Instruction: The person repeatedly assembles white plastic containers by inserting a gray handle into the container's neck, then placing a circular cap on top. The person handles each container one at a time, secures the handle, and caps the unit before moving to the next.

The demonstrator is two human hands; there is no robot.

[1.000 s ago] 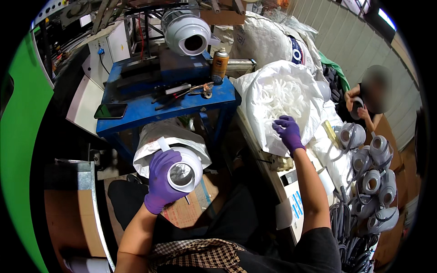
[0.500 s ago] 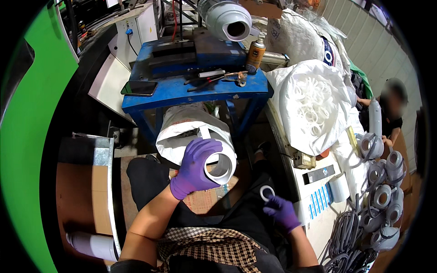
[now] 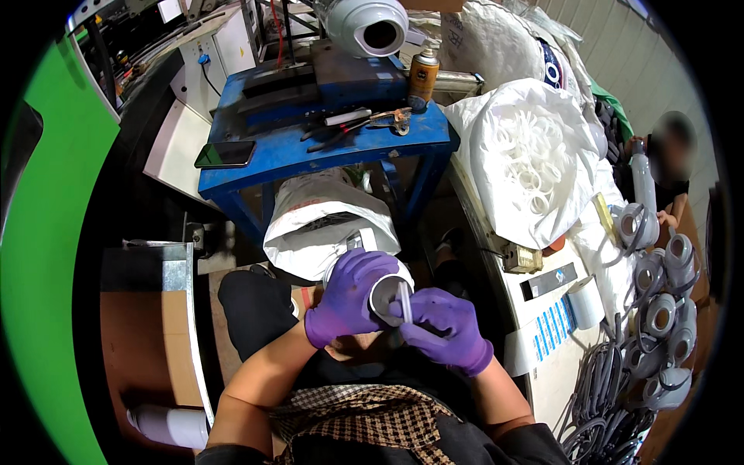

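Above the person's lap, the left hand (image 3: 353,296) is wrapping its curled fingers around the left side of a pale grey housing (image 3: 385,297), which is pointing its round mouth up toward the person, its long axis running away from them; the hand is hiding much of the body. At the mouth, a white ring (image 3: 405,303) is standing edge-on, and the right hand (image 3: 449,329), reaching in from lower right, is pinching it with nearly closed fingers
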